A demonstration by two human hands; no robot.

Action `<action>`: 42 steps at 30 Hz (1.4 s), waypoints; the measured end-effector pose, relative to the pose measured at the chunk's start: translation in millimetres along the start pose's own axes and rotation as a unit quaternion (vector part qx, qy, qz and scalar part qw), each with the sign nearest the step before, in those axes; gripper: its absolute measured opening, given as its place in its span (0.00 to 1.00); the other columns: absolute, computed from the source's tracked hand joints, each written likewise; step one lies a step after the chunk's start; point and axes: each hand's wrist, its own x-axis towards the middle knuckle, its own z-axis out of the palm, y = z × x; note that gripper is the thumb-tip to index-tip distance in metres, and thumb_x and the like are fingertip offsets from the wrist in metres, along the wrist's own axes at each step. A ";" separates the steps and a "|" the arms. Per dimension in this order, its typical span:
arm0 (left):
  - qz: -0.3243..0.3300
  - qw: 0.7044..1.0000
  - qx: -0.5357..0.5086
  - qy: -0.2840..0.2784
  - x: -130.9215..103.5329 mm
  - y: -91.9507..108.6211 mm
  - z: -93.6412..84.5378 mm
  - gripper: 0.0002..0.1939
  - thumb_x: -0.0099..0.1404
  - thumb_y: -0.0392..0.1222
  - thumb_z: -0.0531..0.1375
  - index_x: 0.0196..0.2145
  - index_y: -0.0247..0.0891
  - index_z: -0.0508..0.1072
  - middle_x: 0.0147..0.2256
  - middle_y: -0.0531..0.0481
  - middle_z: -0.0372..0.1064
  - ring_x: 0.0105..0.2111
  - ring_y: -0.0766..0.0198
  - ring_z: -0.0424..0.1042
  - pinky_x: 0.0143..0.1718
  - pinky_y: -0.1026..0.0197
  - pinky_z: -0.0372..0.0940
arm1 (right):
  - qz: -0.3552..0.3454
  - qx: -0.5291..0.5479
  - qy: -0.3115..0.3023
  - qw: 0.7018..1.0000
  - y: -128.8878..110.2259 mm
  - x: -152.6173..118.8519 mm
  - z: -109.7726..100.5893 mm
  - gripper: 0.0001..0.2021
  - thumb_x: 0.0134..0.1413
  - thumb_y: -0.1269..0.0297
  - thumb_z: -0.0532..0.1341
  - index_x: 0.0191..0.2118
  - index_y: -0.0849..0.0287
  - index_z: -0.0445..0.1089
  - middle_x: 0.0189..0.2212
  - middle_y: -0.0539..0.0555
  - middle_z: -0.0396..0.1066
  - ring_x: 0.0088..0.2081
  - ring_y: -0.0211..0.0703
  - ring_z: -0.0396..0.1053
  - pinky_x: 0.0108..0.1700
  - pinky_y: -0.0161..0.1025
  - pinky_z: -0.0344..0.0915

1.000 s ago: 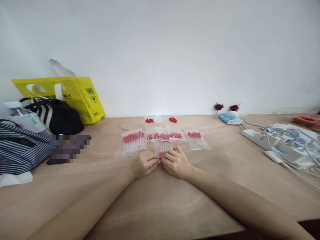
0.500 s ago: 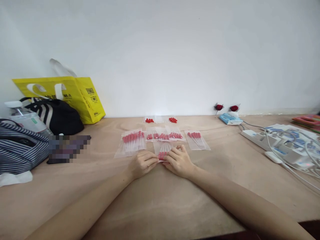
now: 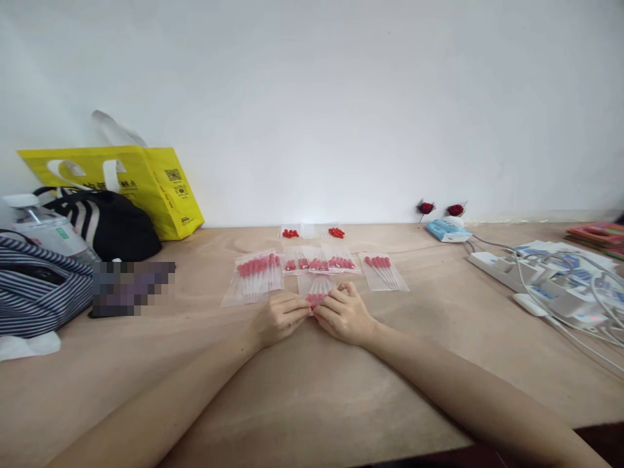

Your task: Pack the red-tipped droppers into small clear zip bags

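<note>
A clear plastic zip bag holding several red-bulbed droppers lies in front of me, bulbs toward me. My left hand pinches the left part of its near edge. My right hand is closed on the same edge, fingertips close to the left ones and partly covering the bulbs. Farther back, more bags of droppers overlap in a row. To the left is a pile of bagged droppers, and to the right lies a single bag of droppers.
Two smaller groups of red bulbs in bags rest near the wall. Left stand a yellow bag, a black bag and a striped pouch. On the right are a power strip, cables and a blue tissue pack.
My right fingertips have shifted slightly left along the bag's edge, closer to my left fingertips. The view has moved slightly; the other things lie as before.
</note>
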 end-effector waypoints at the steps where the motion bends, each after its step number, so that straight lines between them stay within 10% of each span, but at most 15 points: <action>1: 0.000 1.000 0.000 -0.001 0.2 0.0 -0.2 0.07 0.61 0.31 0.53 0.33 0.34 0.71 0.30 0.47 0.73 0.30 0.64 0.70 0.32 0.61 0.68 | -0.007 -0.003 0.000 1.000 -0.5 0.6 0.7 0.10 0.53 0.70 0.53 0.23 0.60 0.65 0.20 0.48 0.64 0.27 0.36 0.55 0.36 0.40 0.47; 25: -0.045 0.998 -0.048 -0.011 -2.8 -1.8 -0.7 0.05 0.60 0.31 0.55 0.31 0.36 0.70 0.29 0.48 0.72 0.29 0.65 0.69 0.31 0.62 0.66 | 0.054 -0.003 -0.088 0.995 34.0 -34.6 -27.6 0.11 0.55 0.71 0.50 0.26 0.60 0.65 0.21 0.49 0.64 0.28 0.35 0.59 0.38 0.40 0.47; 35: -0.032 0.996 -0.080 -0.026 0.3 2.4 -3.7 0.08 0.60 0.34 0.56 0.39 0.38 0.68 0.33 0.48 0.72 0.33 0.65 0.70 0.35 0.62 0.65 | 0.122 0.091 -0.110 0.982 21.1 -33.3 -17.5 0.10 0.56 0.69 0.50 0.38 0.55 0.68 0.37 0.52 0.69 0.28 0.34 0.66 0.27 0.32 0.57; 42: -0.169 0.974 -0.103 -0.110 -4.2 0.9 -11.3 0.25 0.61 0.45 0.54 0.54 0.39 0.53 0.44 0.43 0.66 0.41 0.59 0.68 0.41 0.57 0.65 | 0.263 0.398 -0.026 0.879 48.1 -36.5 -42.2 0.08 0.55 0.63 0.53 0.36 0.57 0.68 0.37 0.56 0.69 0.38 0.40 0.68 0.36 0.37 0.66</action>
